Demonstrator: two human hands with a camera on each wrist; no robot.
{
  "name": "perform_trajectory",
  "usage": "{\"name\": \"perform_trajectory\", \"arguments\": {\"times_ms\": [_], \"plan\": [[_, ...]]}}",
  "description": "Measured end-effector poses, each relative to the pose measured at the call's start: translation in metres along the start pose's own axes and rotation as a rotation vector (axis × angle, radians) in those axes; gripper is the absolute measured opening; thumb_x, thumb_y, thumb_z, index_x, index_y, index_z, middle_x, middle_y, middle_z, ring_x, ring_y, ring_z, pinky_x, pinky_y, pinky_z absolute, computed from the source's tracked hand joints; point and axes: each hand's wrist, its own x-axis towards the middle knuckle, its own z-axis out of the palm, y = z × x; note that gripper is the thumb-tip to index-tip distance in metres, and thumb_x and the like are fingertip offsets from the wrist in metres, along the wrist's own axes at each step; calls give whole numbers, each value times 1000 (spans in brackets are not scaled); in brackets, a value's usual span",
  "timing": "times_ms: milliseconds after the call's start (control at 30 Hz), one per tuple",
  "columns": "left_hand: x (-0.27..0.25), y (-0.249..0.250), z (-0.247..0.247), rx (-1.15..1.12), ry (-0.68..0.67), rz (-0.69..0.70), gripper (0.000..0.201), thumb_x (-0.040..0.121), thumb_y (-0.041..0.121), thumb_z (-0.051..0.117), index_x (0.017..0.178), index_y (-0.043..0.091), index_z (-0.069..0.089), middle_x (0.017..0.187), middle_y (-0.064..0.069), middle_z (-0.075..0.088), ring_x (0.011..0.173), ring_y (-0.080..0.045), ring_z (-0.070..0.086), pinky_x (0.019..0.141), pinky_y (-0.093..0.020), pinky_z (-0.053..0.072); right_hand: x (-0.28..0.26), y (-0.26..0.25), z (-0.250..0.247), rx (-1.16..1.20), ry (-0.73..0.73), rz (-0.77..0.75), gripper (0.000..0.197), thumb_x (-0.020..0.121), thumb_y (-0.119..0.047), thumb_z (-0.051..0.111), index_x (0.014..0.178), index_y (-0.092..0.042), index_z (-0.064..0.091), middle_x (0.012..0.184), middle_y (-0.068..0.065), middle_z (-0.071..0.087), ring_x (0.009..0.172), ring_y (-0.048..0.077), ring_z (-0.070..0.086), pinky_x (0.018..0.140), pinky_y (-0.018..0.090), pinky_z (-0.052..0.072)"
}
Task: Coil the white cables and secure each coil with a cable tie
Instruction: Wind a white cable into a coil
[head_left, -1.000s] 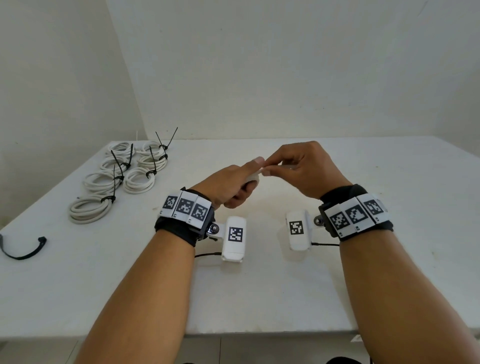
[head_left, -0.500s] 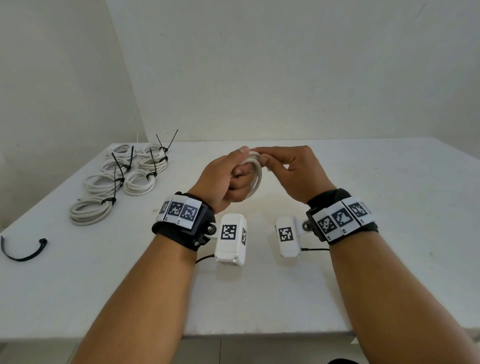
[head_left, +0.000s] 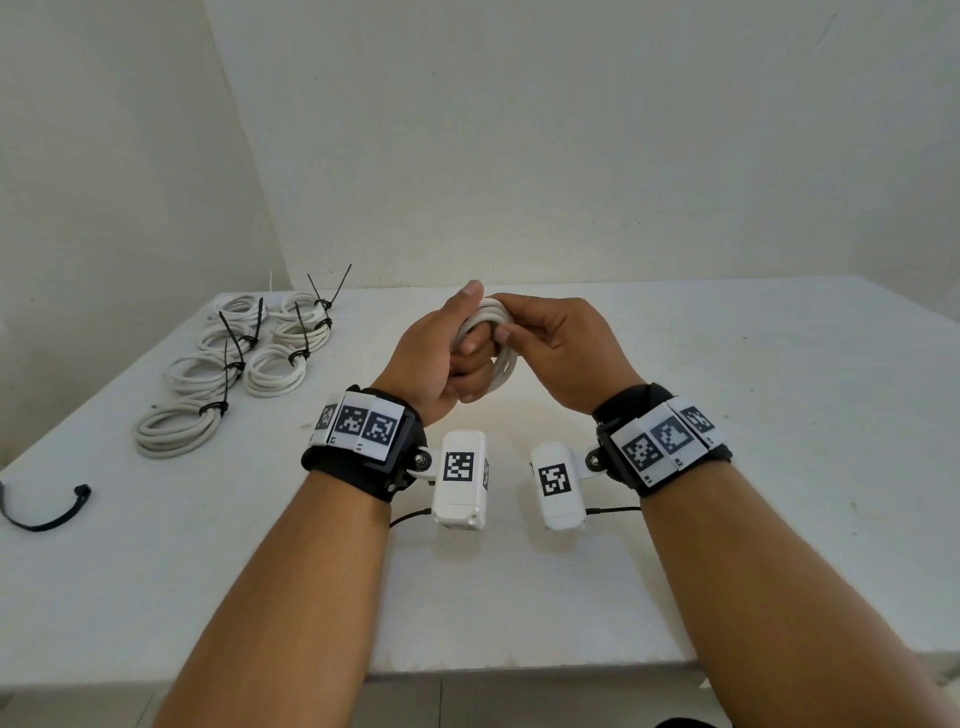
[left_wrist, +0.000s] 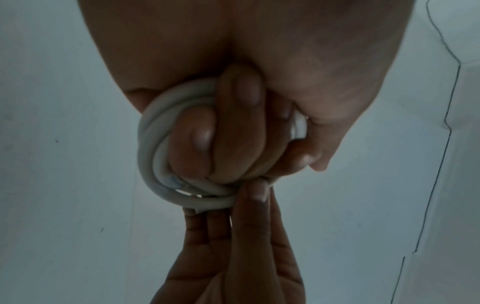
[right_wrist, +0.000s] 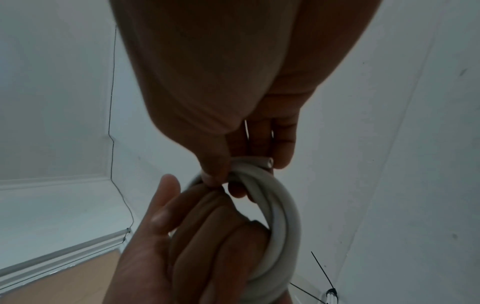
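A white cable (head_left: 501, 358) is wound in a small coil round the curled fingers of my left hand (head_left: 447, 353), held up above the middle of the table. The left wrist view shows the loops (left_wrist: 153, 156) wrapping those fingers. My right hand (head_left: 550, 343) pinches the top of the coil (right_wrist: 278, 209) between thumb and fingers, with the cable's cut end (right_wrist: 269, 162) at its fingertips. No cable tie is visible on this coil. Both hands touch each other at the coil.
Several white coils (head_left: 234, 364) bound with black cable ties lie at the table's far left. A loose black cable tie (head_left: 47, 512) lies near the left edge. The white table (head_left: 753, 415) meets white walls at the back and left.
Both hands have risen and drawn together. The cable, stretched between the fingertips a second ago, now sits as a coil round my left fingers, with the right hand pinching its top.
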Motion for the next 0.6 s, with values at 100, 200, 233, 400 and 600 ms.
{"name": "perform_trajectory", "arguments": {"times_ms": [100, 200, 233, 400, 600], "plan": [[0, 5, 2, 46, 37, 6, 64, 101, 52, 32, 52, 13, 42, 37, 3, 26, 28, -13, 19, 45, -27, 19, 1, 0, 3, 4, 27, -1, 22, 98, -14, 58, 113, -20, 72, 89, -4, 75, 83, 11, 68, 78, 25, 53], [0, 9, 5, 41, 92, 0, 67, 98, 58, 34, 53, 10, 44, 36, 3, 28, 28, -13, 19, 41, -22, 17, 1, -1, 7, 11, 65, -11, 22, 97, -13, 57, 113, -19, 72, 87, -3, 75, 81, 13, 67, 75, 28, 54], [-1, 10, 6, 47, 118, -6, 67, 97, 60, 36, 53, 10, 44, 36, 3, 29, 28, -14, 20, 41, -22, 18, 1, -1, 8, 22, 80, -13, 22, 97, -13, 58, 114, -18, 71, 87, -3, 75, 81, 11, 68, 74, 26, 53], [3, 13, 6, 118, 353, 16, 63, 95, 60, 45, 53, 13, 49, 44, 0, 42, 34, -18, 34, 45, -24, 27, 1, -3, 12, 84, 123, -12, 22, 97, -13, 61, 116, -12, 72, 80, -2, 73, 74, 1, 66, 71, 9, 44], [10, 6, -4, 187, 430, 7, 56, 103, 48, 38, 66, 9, 55, 52, -5, 45, 44, -22, 47, 58, -33, 41, 3, -1, 12, -50, 114, -20, 20, 97, -20, 59, 113, -18, 71, 74, 1, 69, 71, 21, 64, 68, 34, 53]]}}
